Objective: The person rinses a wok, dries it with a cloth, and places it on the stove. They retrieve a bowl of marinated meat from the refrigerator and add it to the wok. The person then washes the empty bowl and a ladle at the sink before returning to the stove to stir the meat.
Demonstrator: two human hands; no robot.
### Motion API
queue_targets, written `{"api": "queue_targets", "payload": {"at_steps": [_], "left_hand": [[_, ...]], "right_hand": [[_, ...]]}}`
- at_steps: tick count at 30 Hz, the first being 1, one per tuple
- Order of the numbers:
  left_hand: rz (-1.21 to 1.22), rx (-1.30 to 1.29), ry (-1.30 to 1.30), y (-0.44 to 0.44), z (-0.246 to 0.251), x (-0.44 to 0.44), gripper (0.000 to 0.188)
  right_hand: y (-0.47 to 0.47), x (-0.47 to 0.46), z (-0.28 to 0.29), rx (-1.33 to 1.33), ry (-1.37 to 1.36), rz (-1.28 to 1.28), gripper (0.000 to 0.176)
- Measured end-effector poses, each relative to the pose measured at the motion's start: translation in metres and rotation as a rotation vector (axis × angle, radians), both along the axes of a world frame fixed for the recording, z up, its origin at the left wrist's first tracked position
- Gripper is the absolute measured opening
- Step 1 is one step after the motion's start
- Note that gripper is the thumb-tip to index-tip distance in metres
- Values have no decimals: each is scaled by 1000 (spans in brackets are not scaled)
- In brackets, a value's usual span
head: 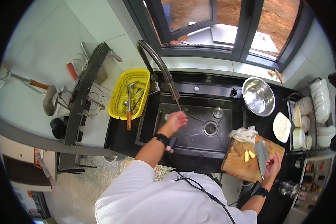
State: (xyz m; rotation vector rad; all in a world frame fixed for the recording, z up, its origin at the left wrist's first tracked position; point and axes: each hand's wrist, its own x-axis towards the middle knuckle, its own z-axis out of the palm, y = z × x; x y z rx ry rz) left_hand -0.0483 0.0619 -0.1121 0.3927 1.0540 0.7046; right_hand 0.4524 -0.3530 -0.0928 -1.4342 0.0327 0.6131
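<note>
Water runs from the gooseneck faucet [168,75] onto my left hand [178,121], whose fingers are held over the black sink [196,145]. Nothing shows in that hand. At the right, my right hand [272,165] is at the near end of a cleaver [261,156], by its handle, which the hand mostly hides. The blade lies over a wooden cutting board [232,161]. Yellow peeled pieces, apparently ginger [249,155], rest on the board left of the blade. A crumpled white cloth [245,135] lies at the board's far left corner.
Left of the sink, a yellow basket [117,95] holds a wooden-handled ladle [129,106]. A steel bowl [258,96] and a white dish [282,127] stand beyond the board. Further right is a dish rack [313,117]. A utensil rail [84,92] is on the left wall.
</note>
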Motion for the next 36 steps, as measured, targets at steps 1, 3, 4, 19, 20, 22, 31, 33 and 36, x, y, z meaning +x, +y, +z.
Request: {"api": "queue_targets", "payload": {"at_steps": [1, 3, 4, 19, 20, 22, 31, 33, 36], "left_hand": [[68, -16, -12, 15, -3, -29, 17], [87, 239, 11, 46, -11, -75, 6], [103, 236, 43, 67, -15, -95, 8], [196, 284, 151, 189, -33, -149, 39], [204, 306, 190, 189, -32, -147, 38], [229, 330, 277, 190, -30, -141, 36], [127, 480, 112, 191, 3, -100, 23], [173, 618, 65, 154, 4, -84, 33], [172, 606, 76, 87, 15, -60, 41]], "right_hand": [[-4, -12, -1, -14, -24, 19, 38], [-22, -31, -6, -46, 8, 24, 44], [-33, -41, -16, -97, -64, -14, 43], [-86, -115, 7, -1346, -754, 96, 44], [-88, -114, 8, -1390, -731, 119, 42], [-91, -113, 8, -1367, -814, 115, 42], [-69, -110, 9, -1326, -1024, 125, 35], [-38, -113, 12, -1106, -1132, 138, 39], [36, -128, 9, -761, -1082, 248, 49]]}}
